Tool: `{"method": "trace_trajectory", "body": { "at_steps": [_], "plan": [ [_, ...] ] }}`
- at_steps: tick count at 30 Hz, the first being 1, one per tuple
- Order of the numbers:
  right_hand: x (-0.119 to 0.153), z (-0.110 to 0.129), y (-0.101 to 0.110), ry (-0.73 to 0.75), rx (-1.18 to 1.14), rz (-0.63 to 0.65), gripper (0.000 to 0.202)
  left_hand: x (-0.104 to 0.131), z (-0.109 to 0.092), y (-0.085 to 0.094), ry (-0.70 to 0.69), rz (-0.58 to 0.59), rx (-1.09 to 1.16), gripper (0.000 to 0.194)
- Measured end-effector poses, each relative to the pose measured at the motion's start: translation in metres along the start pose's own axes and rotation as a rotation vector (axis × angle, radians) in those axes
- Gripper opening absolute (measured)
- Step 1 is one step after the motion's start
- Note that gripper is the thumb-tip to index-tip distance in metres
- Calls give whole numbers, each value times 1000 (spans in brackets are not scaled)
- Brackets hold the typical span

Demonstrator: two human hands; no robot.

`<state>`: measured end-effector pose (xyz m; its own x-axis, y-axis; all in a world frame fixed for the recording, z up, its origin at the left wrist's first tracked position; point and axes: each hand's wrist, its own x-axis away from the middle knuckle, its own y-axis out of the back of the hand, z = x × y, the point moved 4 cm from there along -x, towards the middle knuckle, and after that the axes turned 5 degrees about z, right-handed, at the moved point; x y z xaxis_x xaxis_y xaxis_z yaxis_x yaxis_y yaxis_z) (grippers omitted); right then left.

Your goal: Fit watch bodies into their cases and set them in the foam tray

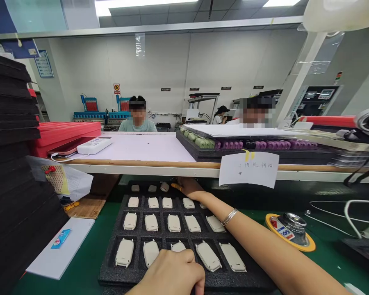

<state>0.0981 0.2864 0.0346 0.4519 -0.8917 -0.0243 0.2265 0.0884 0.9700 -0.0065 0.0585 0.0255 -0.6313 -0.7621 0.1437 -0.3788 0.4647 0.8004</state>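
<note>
A black foam tray (107, 266) holds rows of white watch-shaped cases, such as a large one (124, 252) at the front left. My left hand (175, 270) is over the front row with its fingers curled, partly covering two cases; whatever its fingertips hold, if anything, is hidden. Under the shelf, my right hand (189, 187) reaches to the back row, a yellow cover on one finger. Its visible fingers are apart, beside a tilted case (164, 187), and nothing is visibly held. A silver bracelet (229, 217) circles the right wrist.
A shelf edge (160, 169) overhangs the tray's back. Black foam trays (9, 164) are stacked at left, near a white board (61, 246). At right are a yellow-rimmed reel (307, 242) and white cables (329, 224). Other people sit beyond the shelf.
</note>
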Motion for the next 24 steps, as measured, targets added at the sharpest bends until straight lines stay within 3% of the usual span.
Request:
{"method": "trace_trajectory", "body": {
  "at_steps": [5, 14, 20, 24],
  "plan": [
    [2, 12, -8, -29, 0, 46, 38, -1, 0, -2, 14, 12, -27, 23],
    [-8, 38, 7, -139, 52, 162, 30, -5, 2, -4, 28, 20, -106, 22],
    [-12, 61, 2, -57, 49, 162, 30, -6, 2, -5, 44, 13, -150, 20],
    [-17, 63, 6, 2, 34, 127, 27, -6, -1, -3, 70, 32, -155, 16]
  ]
}}
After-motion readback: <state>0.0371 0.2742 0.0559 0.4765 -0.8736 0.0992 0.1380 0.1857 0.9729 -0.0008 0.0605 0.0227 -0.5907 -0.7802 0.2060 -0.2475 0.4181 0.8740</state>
